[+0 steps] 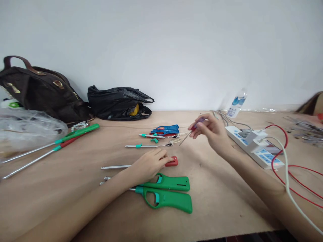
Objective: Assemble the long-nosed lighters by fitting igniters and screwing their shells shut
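Note:
My left hand (148, 164) lies on a red-handled lighter (172, 161) whose metal tube (114, 167) points left, fingers curled over its body. My right hand (210, 129) is raised a little above the table, pinching a small screwdriver (190, 131) with a red and purple handle, tip pointing down-left. Two green long-nosed lighters (169, 198) lie just in front of my left hand. Beyond it lie blue and red lighter shells (165, 129) and bare metal tubes with teal collars (143, 146).
A brown handbag (37, 89) and a black plastic bag (118, 102) stand at the back by the wall. Long green and red lighters (63, 139) and a clear bag (25, 126) lie left. A white power strip (254, 146), red wires (282, 154) and a bottle (236, 104) are right.

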`<state>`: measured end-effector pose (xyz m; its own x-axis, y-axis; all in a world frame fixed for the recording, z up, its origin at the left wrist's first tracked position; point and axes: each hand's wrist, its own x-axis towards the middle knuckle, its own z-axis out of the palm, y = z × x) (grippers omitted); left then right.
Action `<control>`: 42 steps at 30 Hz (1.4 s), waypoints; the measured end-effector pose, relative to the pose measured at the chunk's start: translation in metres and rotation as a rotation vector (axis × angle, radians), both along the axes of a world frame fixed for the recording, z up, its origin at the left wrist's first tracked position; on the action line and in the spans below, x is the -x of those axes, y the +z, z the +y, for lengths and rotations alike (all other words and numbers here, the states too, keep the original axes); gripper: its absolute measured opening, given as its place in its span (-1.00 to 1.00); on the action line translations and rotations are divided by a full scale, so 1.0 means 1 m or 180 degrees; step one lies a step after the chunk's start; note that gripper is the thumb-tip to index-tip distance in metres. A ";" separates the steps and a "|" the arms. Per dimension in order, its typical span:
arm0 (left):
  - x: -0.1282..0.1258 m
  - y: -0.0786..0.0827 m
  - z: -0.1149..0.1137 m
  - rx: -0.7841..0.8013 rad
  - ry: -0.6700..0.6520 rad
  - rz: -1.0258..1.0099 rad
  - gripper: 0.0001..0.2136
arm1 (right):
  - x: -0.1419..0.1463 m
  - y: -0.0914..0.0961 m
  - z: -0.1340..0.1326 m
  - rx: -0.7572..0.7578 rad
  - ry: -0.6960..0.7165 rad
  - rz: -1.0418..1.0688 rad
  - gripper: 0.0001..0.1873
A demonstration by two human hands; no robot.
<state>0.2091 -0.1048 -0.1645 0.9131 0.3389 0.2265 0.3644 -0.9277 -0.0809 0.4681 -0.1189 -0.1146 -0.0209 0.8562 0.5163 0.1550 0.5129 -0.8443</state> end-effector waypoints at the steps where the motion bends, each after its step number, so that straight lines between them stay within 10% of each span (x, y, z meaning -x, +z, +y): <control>1: 0.000 0.000 0.000 -0.0004 -0.0005 -0.0019 -0.69 | 0.008 -0.004 0.000 0.0109 0.0244 -0.0055 -0.74; 42: 0.000 0.001 0.000 -0.0043 -0.0060 0.0101 -0.66 | 0.032 -0.021 -0.006 0.0123 0.0661 -0.0379 -0.80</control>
<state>0.2095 -0.1050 -0.1639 0.9262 0.3186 0.2017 0.3438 -0.9332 -0.1049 0.4364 -0.1252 -0.1357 -0.2573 0.8462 0.4666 0.1491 0.5119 -0.8460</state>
